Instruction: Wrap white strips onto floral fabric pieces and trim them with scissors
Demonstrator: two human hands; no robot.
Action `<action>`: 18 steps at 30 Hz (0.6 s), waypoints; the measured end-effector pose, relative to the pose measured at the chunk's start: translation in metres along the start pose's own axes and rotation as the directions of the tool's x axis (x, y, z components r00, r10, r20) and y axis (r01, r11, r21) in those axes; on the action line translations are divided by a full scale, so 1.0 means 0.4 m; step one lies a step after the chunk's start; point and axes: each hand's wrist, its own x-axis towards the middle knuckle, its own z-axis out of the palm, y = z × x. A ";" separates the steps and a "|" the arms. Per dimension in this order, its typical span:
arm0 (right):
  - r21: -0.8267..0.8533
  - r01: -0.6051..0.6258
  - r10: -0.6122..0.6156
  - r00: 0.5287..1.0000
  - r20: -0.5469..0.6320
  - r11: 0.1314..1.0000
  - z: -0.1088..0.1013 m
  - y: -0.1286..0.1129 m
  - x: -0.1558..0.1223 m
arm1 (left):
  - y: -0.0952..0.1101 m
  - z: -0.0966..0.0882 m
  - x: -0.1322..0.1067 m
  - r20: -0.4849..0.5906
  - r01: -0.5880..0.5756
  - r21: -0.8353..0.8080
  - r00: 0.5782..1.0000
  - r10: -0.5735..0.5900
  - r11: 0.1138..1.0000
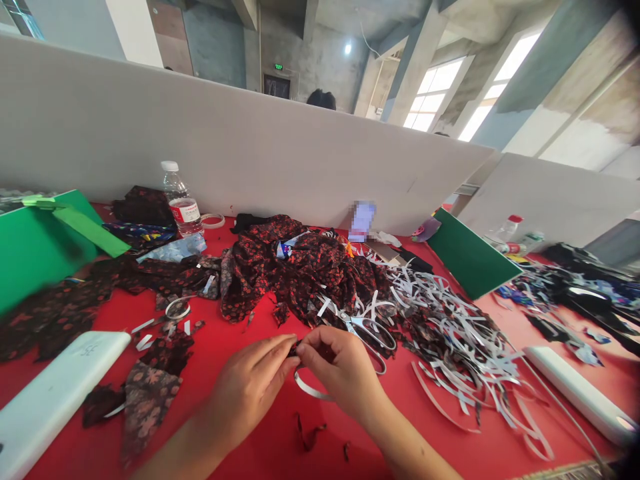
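Over the front of the red table, my left hand [257,373] and my right hand [333,363] meet, both with closed fingertips. Between them they pinch a small dark piece of fabric [296,347], mostly hidden by the fingers. A white strip [311,389] curves out beneath my right hand. Just beyond the right hand lie scissors [367,327] with silvery handles, partly over a heap of dark floral fabric [300,273]. Small dark scraps [309,433] lie on the table below my hands.
A tangle of white strips [450,333] spreads on the right. Floral fabric pieces [150,400] lie left, near a white oblong device [65,400]. A water bottle [181,203] and a lit phone [362,221] stand by the grey partition [260,153]. Green boards [470,257] flank the table.
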 end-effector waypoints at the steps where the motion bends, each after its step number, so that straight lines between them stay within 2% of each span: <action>1: 0.000 0.003 -0.003 1.000 0.001 1.000 0.001 0.002 0.001 | 0.000 0.000 0.000 -0.008 0.003 -0.003 1.000 -0.003 1.000; 3: 0.021 0.008 -0.008 1.000 0.012 1.000 0.002 0.006 0.001 | 0.001 0.000 0.003 -0.015 0.042 -0.025 0.999 -0.043 0.999; 7: 0.098 0.018 -0.030 0.992 0.122 0.995 -0.016 -0.009 -0.014 | 0.001 -0.007 0.011 0.003 0.225 -0.093 0.974 -0.226 0.970; 10: 0.024 0.052 -0.056 0.973 0.222 0.998 -0.046 -0.040 -0.039 | -0.002 -0.016 0.015 -0.043 0.273 -0.124 0.959 -0.280 0.954; 13: -0.099 0.100 -0.078 0.975 0.207 0.990 -0.076 -0.062 -0.061 | -0.004 -0.021 0.015 -0.070 0.272 -0.132 0.957 -0.283 0.953; 18: -0.207 0.045 -0.018 0.991 0.132 0.977 -0.105 -0.052 -0.066 | 0.002 -0.023 0.015 -0.078 0.284 -0.132 0.952 -0.296 0.950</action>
